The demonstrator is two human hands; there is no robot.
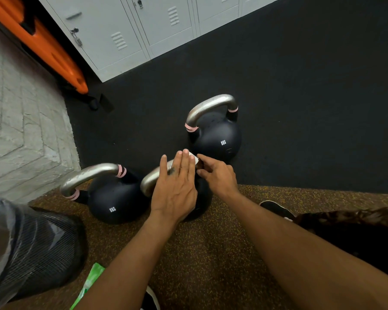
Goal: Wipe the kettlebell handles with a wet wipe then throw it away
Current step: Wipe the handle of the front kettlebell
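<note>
Three black kettlebells with bare steel handles stand on the floor: one at the left (pixel 108 198), one in the middle (pixel 202 198) mostly under my hands, one further back (pixel 217 139). My left hand (pixel 177 186) lies flat, fingers straight and together, over the middle kettlebell's handle (pixel 149 179). A small white wet wipe (pixel 194 158) shows at its fingertips. My right hand (pixel 217 175) pinches the wipe's edge between thumb and fingers. Most of the wipe is hidden by my left hand.
A black mesh bin (pixel 38 249) with a clear plastic liner stands at the lower left. A green wipes packet (pixel 87 285) lies beside it. Grey lockers (pixel 143 30) line the back, an orange board (pixel 43 45) leans by the brick wall. My shoe (pixel 278 209) is at right.
</note>
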